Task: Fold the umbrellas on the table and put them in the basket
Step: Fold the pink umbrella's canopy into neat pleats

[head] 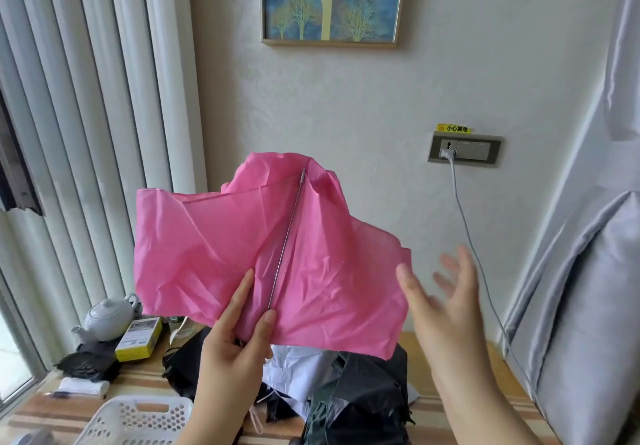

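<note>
I hold a pink umbrella [214, 254] up in front of me, its canopy collapsed and loose, one thin metal rib running diagonally across the fabric. My left hand [235, 344] grips it from below, thumb and fingers closed round the bottom of the folds. My right hand [446, 292] hovers just right of the pink fabric with fingers spread, blurred, touching nothing. Below lie a black umbrella [367, 389] and a white one [298, 365] heaped on the table. A white perforated basket [135, 420] stands at the lower left.
On the striped wooden table [464, 413], a white teapot [109, 318], a yellow box [140, 339], a black bundle [88, 366] and a rolled white cloth [85, 387] sit at the left by the window. A charger cable [471, 236] hangs from the wall socket. Grey curtain at right.
</note>
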The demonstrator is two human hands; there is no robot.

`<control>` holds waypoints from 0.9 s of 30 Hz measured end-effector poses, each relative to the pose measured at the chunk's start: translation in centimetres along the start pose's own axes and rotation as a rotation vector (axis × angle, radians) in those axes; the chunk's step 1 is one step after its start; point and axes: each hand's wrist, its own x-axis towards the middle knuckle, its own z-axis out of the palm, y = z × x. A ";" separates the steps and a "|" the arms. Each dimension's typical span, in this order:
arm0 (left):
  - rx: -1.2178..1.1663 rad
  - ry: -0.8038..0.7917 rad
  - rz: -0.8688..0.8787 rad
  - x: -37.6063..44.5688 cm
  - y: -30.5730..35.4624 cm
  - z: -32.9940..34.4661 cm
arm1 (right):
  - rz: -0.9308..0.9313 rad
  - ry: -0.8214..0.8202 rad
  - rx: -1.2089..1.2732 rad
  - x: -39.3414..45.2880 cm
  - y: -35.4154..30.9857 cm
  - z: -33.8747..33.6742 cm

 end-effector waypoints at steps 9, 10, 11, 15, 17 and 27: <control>0.090 -0.011 0.118 -2.2 0.3 -0.2 | -0.408 -0.356 -0.560 5.8 -8.6 2.7; 0.081 -0.014 0.120 -2.4 0.3 -0.1 | -0.459 -0.377 -0.543 5.8 -8.6 2.9; 0.071 -0.011 0.117 -2.4 0.3 -0.1 | -0.504 -0.404 -0.520 5.9 -8.5 2.9; 0.017 0.033 0.079 -1.9 0.2 -0.8 | -0.279 -0.569 -0.047 6.4 -7.3 2.5; 0.003 -0.006 0.066 -1.6 0.2 -0.9 | -0.043 -0.616 0.240 6.4 -6.6 2.4; -0.238 -0.102 -0.205 -1.4 -0.7 -0.4 | -0.278 -0.413 -0.127 8.1 -6.1 1.5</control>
